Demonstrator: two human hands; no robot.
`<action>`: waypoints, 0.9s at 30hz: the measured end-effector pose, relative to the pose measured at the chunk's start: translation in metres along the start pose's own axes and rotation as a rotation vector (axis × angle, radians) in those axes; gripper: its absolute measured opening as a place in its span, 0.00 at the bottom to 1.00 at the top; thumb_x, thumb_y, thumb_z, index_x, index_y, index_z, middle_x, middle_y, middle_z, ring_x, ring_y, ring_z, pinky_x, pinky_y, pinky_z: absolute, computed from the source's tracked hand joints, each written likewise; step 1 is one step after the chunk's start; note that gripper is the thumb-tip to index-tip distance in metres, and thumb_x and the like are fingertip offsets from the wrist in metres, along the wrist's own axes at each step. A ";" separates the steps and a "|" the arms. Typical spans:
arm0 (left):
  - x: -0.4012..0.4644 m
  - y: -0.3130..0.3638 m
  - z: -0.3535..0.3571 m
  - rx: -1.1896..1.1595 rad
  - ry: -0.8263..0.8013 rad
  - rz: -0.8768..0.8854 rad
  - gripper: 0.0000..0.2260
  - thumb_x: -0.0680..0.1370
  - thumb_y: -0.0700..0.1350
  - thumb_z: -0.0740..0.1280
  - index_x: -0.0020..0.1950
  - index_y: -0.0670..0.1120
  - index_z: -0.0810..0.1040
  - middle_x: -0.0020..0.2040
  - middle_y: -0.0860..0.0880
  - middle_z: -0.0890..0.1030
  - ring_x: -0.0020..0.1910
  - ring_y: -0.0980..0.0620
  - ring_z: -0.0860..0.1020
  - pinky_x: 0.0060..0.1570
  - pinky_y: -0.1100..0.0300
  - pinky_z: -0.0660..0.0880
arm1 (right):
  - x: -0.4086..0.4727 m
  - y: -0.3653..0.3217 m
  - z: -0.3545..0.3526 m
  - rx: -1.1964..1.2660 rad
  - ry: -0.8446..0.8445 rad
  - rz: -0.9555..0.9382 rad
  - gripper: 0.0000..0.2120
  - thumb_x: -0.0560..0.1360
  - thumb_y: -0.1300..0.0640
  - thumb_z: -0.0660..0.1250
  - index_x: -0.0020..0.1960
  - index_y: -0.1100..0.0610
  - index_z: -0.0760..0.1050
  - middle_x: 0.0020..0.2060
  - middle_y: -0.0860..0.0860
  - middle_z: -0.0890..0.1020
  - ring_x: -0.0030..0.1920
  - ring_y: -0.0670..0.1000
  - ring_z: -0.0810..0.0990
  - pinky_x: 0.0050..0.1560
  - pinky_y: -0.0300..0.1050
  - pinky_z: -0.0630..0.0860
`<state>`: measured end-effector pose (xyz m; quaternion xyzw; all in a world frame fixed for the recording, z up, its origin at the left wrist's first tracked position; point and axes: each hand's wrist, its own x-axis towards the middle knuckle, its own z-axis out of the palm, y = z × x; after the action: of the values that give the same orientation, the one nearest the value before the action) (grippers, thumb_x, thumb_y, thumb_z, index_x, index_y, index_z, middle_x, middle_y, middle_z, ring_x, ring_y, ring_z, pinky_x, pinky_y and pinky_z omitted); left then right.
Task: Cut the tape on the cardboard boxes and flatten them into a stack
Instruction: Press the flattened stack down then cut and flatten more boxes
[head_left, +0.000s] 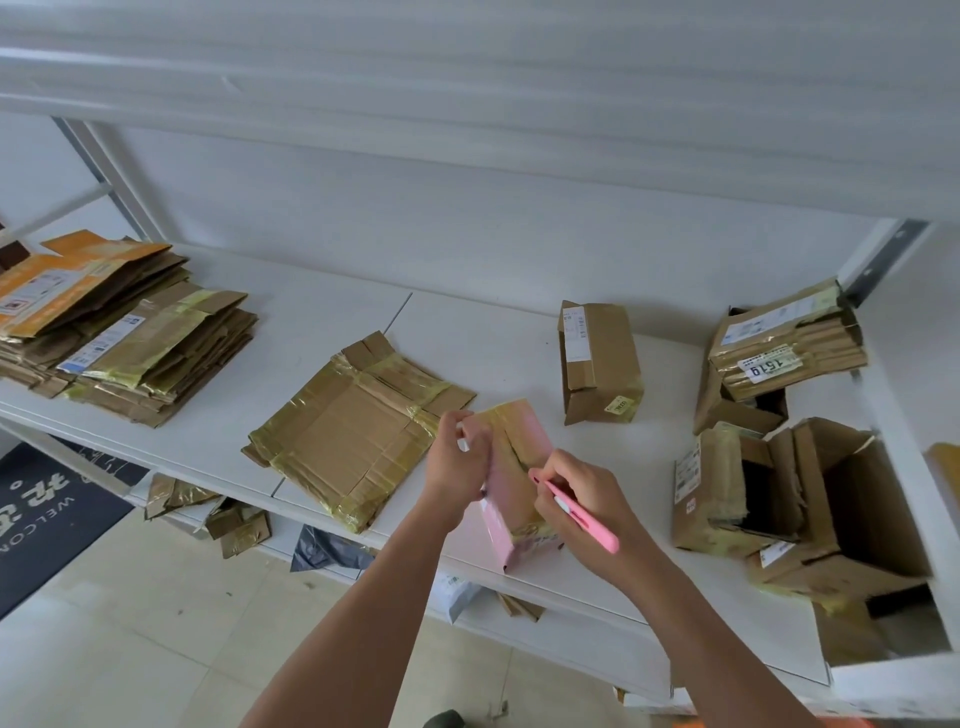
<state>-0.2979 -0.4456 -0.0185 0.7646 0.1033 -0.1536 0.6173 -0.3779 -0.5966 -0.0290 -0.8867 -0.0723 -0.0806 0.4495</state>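
My left hand (460, 457) grips the top edge of a small pink box (519, 483), held upright over the front edge of the white shelf (322, 306). My right hand (576, 499) is clenched round a pink cutter (582, 514), tip at the box's taped seam. Flattened stack (358, 431) lies just left of the box; bigger stack (119, 327) far left. Uncut boxes (600, 361) stand to the right.

1. A white label (768, 368) on the flattened boxes (789, 343) near the shelf's right edge reads "1519", upside down;
2. The dark mat (47, 512) on the floor at left shows "WELCO", cut off by the picture's edge;
3. Other labels are too small to read.
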 end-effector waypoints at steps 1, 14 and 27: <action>-0.001 0.000 0.000 -0.005 0.001 -0.003 0.13 0.83 0.47 0.61 0.67 0.50 0.69 0.62 0.52 0.73 0.43 0.51 0.77 0.44 0.41 0.81 | -0.001 -0.001 0.000 0.006 -0.001 0.002 0.06 0.76 0.65 0.65 0.43 0.64 0.69 0.34 0.54 0.77 0.33 0.51 0.75 0.33 0.38 0.71; -0.001 0.002 0.002 0.007 0.023 -0.012 0.11 0.82 0.46 0.61 0.64 0.50 0.69 0.60 0.51 0.73 0.43 0.54 0.75 0.39 0.48 0.81 | -0.046 -0.012 -0.014 0.020 0.004 0.022 0.07 0.76 0.57 0.63 0.41 0.55 0.68 0.34 0.49 0.76 0.35 0.46 0.78 0.34 0.35 0.70; 0.008 0.004 0.009 0.164 0.136 0.033 0.10 0.80 0.46 0.63 0.58 0.45 0.65 0.55 0.46 0.71 0.52 0.46 0.71 0.47 0.49 0.72 | -0.099 0.007 -0.034 0.345 0.398 0.253 0.10 0.73 0.43 0.67 0.49 0.48 0.74 0.37 0.57 0.80 0.35 0.52 0.81 0.34 0.46 0.79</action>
<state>-0.2903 -0.4550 -0.0194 0.8228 0.1195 -0.0992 0.5467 -0.4758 -0.6336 -0.0350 -0.7660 0.1156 -0.1828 0.6054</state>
